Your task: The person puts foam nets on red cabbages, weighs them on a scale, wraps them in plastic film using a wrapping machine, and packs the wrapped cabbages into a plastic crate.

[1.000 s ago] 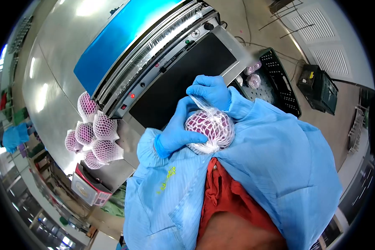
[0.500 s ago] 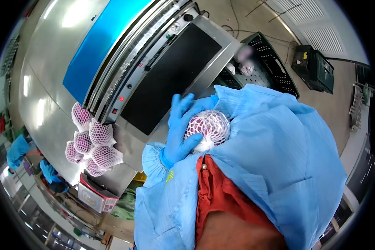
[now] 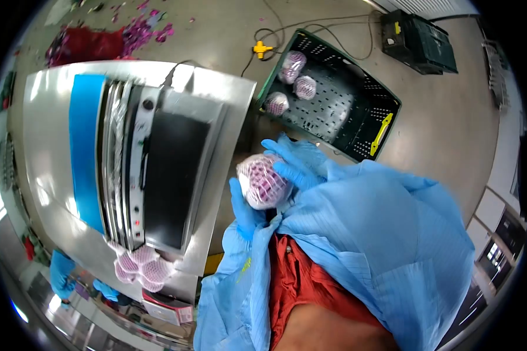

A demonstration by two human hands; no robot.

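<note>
ball (image 3: pixel 264 182) in white netting, held up in front of a blue coat (image 3: pixel 386 228)

from my distant seat i look down through the head camera. the ball sits between the two gloved hands, with the metal table (image 3: pixel 235 96) to its left and the green crate (image 3: pixel 317 118) above it in the view. the right hand (image 3: pixel 298 168) has hold of it from the upper right, fingers half curled, one lying across the netting. the left hand (image 3: pixel 247 213) is partly open along the lower left side, fingers pointing up; its palm is hidden, so i cannot tell how much it grips.

i see three netted balls (image 3: pixel 304 88) gathered at the left end of the crate, which stands on the floor (image 3: pixel 430 126), and a yellow strip (image 3: pixel 382 134) at its right end. on the table is a machine (image 3: pixel 137 158) with a black pad (image 3: pixel 175 175) and a blue cover (image 3: pixel 88 152). more netted balls (image 3: pixel 140 266) lie at its lower end, near a box (image 3: pixel 167 310). a yellow plug (image 3: pixel 260 49) lies beyond the crate.
</note>
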